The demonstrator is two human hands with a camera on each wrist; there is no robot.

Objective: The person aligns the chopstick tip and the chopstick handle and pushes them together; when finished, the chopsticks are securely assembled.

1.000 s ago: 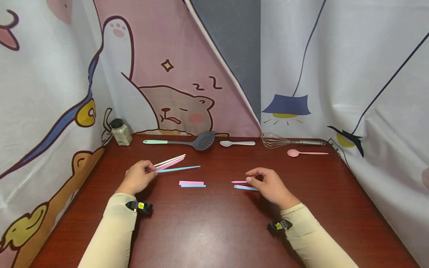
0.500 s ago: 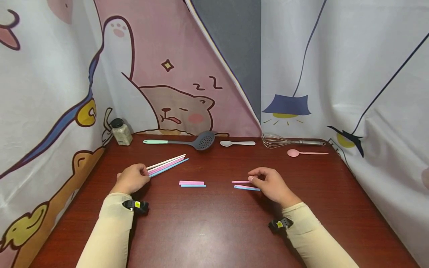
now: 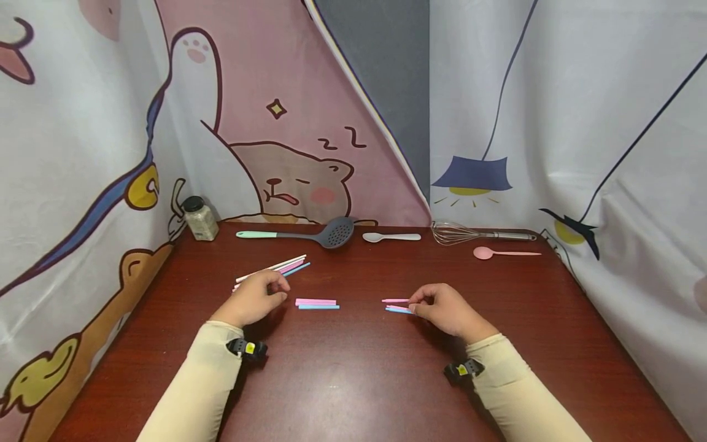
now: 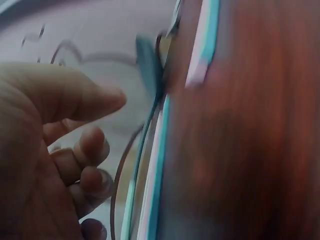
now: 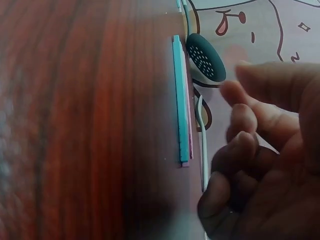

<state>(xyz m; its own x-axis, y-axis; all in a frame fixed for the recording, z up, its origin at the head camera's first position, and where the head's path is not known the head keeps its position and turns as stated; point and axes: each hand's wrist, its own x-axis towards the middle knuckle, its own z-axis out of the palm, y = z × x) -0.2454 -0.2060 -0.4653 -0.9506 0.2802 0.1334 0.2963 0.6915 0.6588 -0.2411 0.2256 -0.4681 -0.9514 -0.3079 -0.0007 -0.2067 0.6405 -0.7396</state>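
Note:
My left hand (image 3: 251, 299), fingers loosely bent and holding nothing, is over the near end of long chopsticks (image 3: 284, 267) in white, pink and blue, partly covering them. In the left wrist view, its thumb and fingers (image 4: 95, 142) stand apart. Just to its right lies a bundle of short pink and blue sticks (image 3: 317, 303). My right hand (image 3: 444, 311) is at a second short group, a pink stick (image 3: 394, 301) and a blue stick (image 3: 396, 310) among them, covering their right ends. The right wrist view shows its fingers loosely curled beside the blue stick (image 5: 180, 100), with nothing gripped.
Along the back lie a slotted skimmer (image 3: 338, 233), a white spoon (image 3: 392, 237), a whisk (image 3: 480, 234) and a pink spoon (image 3: 483, 252). A black-lidded jar (image 3: 200, 219) stands at the back left. Printed fabric (image 3: 309, 92) encloses the brown table (image 3: 353, 380).
My left hand let go of the blue chopstick, which joined the long ones, then moved right and nearer. My right hand shifted slightly; its thumb and index finger came closer together.

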